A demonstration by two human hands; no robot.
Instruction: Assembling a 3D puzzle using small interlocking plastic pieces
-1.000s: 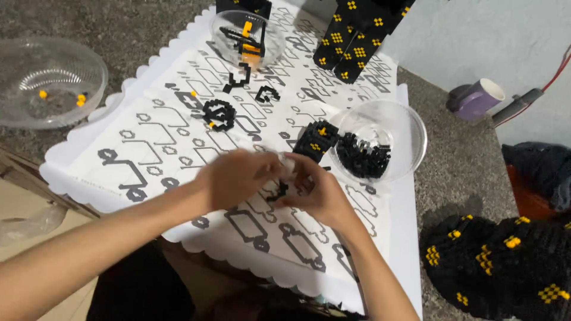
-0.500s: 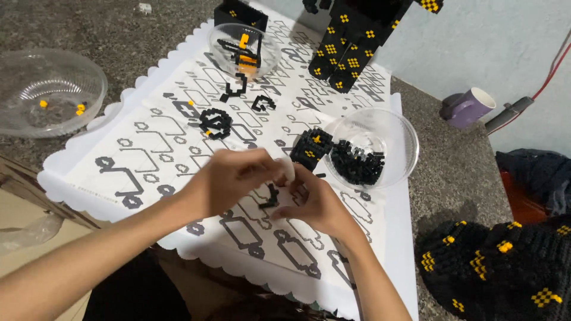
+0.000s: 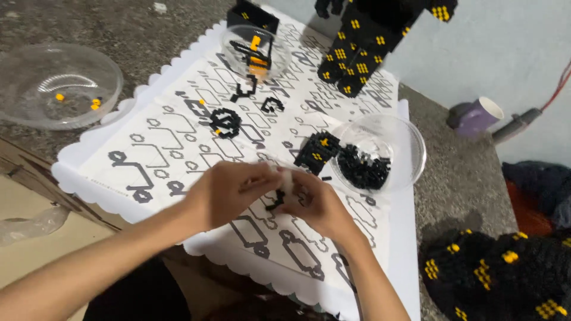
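A clear bowl (image 3: 56, 83) with a few yellow bits sits well to the left of the patterned paper mat (image 3: 166, 148), off its edge. Over the near part of the mat, the left hand (image 3: 223, 190) and right hand (image 3: 312, 205) meet, fingers pinched together on a small black brick piece (image 3: 275, 202) held between them, just above the mat. On the mat's right edge, beside the right hand, stands a clear bowl of black bricks (image 3: 380, 151), with a black and yellow block (image 3: 317, 151) touching its left side. Off the mat to the right lies a purple cup (image 3: 479, 116).
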